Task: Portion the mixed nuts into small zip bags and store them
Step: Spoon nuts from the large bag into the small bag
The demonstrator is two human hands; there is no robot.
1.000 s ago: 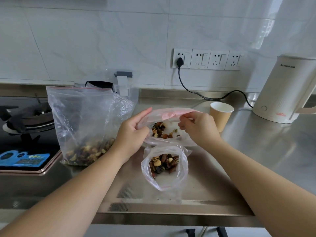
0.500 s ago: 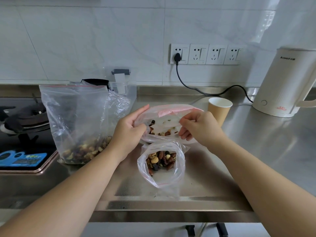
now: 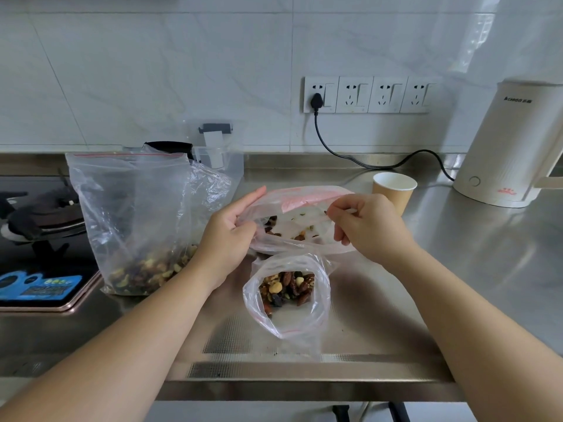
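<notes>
a single wide-angle head view looks forward and down from just above the steel counter [image 3: 457, 269], close over both forearms, facing the tiled wall [image 3: 152, 71] with the stove [image 3: 39, 226] at its left edge and the kettle [image 3: 511, 147] at its right.

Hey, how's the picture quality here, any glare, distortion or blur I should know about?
Head view: wide-angle bending curves the counter edge and leans the kettle; window glare streaks the wall tile and steel; both hands and the small bag of nuts look sharp.
</notes>
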